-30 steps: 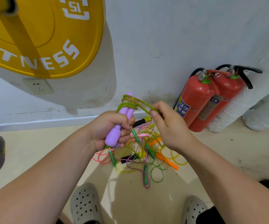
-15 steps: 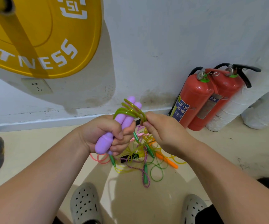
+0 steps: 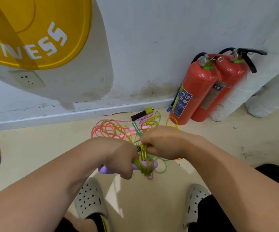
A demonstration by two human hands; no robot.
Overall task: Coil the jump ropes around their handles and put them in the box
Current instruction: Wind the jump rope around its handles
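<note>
Head view: left hand [image 3: 118,158] curls tightly round the pair of lilac plastic jump-rope handles [image 3: 150,164], held roughly level above the beige floor [image 3: 35,148], knuckles up. Right hand [image 3: 162,143], fingers bent, pinches the translucent yellow-green rope [image 3: 143,154] just above the handles, where its loops wrap them. Both forearms reach forward, hands close together, over the tangle of coloured ropes [image 3: 112,129] beside the wall.
</note>
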